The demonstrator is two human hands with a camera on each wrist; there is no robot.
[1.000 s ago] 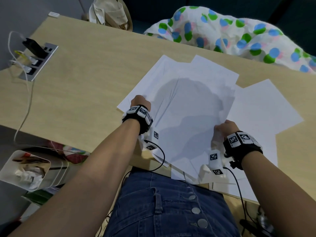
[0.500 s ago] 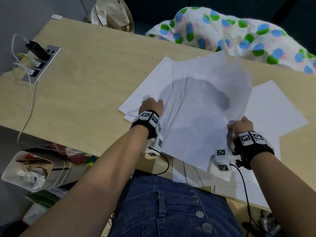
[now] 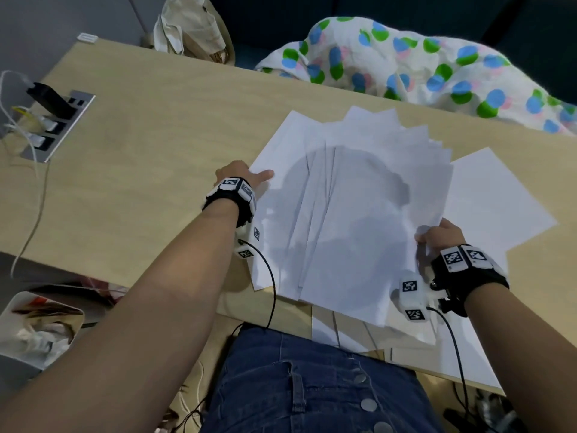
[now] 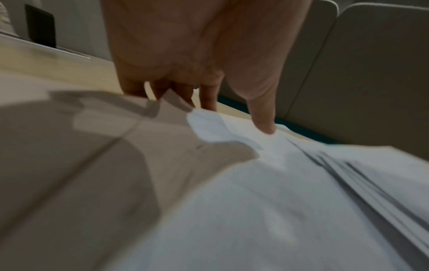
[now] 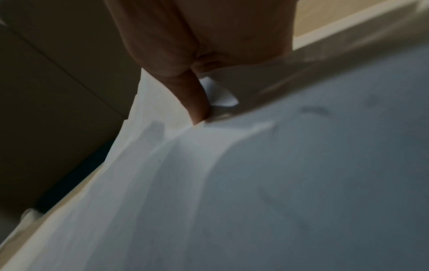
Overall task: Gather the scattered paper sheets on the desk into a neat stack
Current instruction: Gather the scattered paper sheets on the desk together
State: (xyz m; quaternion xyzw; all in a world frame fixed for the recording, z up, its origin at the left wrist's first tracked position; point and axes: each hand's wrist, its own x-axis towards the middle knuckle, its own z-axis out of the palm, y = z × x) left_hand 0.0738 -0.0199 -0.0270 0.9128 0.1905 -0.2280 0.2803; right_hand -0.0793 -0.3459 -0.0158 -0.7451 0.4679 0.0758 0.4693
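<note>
A fanned bundle of white paper sheets (image 3: pixel 359 220) is held between both hands just above the wooden desk (image 3: pixel 150 170). My left hand (image 3: pixel 259 178) pinches its left edge, thumb (image 4: pixel 264 126) on top and fingers (image 4: pixel 209 99) underneath. At the bundle's right edge my right hand (image 3: pixel 427 237) grips it, with the thumb (image 5: pixel 197 108) pressed on the paper. More loose sheets (image 3: pixel 502 207) lie flat on the desk to the right. Others (image 3: pixel 343 334) stick out under the bundle at the near edge.
A power socket panel (image 3: pixel 56 123) with plugs and cables sits at the desk's left end. A dotted blanket (image 3: pixel 406 67) and a cloth bag (image 3: pixel 190 29) lie beyond the far edge. A white bin (image 3: pixel 37 326) stands on the floor at left.
The bundle's far end, raised half a second ago, has come down and the sheets have fanned out. My left hand has slid leftwards to the bundle's outer edge.
</note>
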